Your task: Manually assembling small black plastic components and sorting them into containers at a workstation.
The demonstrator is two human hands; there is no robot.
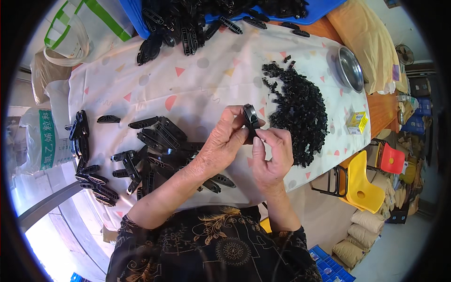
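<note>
Above the middle of the table, my left hand (226,136) is closed around a glossy black curved plastic part (251,117), held tilted on end. My right hand (273,155) comes up to its lower end with thumb and forefinger pinched together at the part; whether a small piece sits between them is hidden. Just right of my hands lies a large heap of small black plastic pieces (303,110). Left of my forearm, several long black plastic parts (162,134) are spread in a loose pile, with more stacked at the left edge of the cloth (98,188).
A blue tray (324,10) piled with black parts (188,28) stands at the far edge. On the right are a metal bowl (351,69) and a small yellow box (357,123). Yellow (364,183) and red (392,159) chairs stand beyond the table.
</note>
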